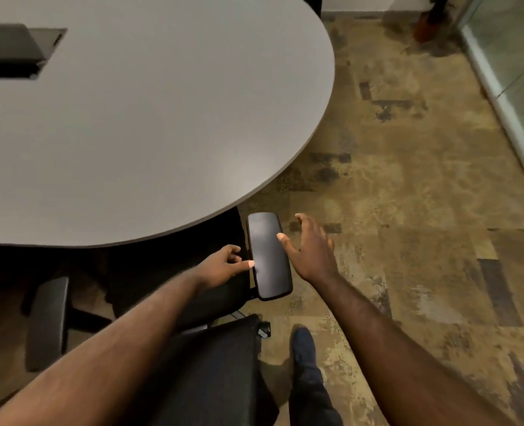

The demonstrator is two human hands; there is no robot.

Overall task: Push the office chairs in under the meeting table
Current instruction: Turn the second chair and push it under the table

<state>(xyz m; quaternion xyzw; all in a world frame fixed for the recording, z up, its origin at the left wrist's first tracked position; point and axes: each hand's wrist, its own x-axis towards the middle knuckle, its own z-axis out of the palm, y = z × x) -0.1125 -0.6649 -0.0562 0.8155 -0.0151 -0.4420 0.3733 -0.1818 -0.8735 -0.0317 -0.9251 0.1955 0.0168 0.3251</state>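
A black office chair [214,305] stands at the rounded end of the grey meeting table [150,124], its seat partly under the tabletop edge. Its right armrest pad [268,256] sticks out beside the table edge. My left hand [224,265] rests at the inner side of that pad, thumb touching its edge. My right hand [310,247] hovers at the pad's outer side with fingers spread and the thumb on the pad. The chair's left armrest [47,321] shows lower left. The backrest [211,373] lies dark beneath my arms.
A dark cable box lid [14,53] is set in the tabletop at far left. Patterned brown carpet [408,210] spreads to the right. A glass partition [516,72] runs along the right edge, with a potted plant [433,20] in the far corner. My shoe [303,345] stands beside the chair.
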